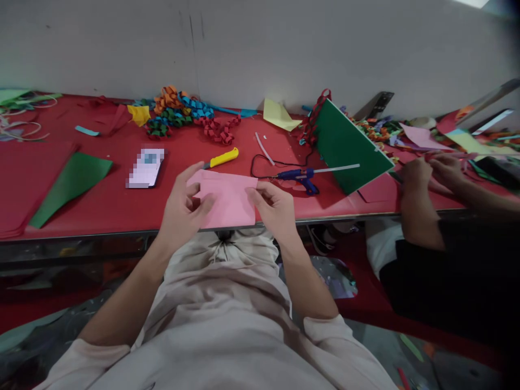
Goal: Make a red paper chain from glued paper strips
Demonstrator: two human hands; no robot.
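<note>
A sheet of pink paper [229, 203] is held up at the front edge of the red table, between my two hands. My left hand [184, 203] is closed on its left side, thumb on the near face and fingers behind. At the upper right corner, my right hand [278, 208] pinches the paper between thumb and fingers. Just beyond the sheet lies a yellow utility knife [223, 157]. To the right of it rests a blue glue gun [298, 176] with a clear glue stick in its back. A phone [146, 168] lies left of my left hand.
Curled paper chains [179, 111] are heaped by the wall. A green board [347, 146] leans at the right. Green paper [75, 181] and a stack of red sheets [28, 184] lie at the left. Another person's hands [430, 170] work at the far right.
</note>
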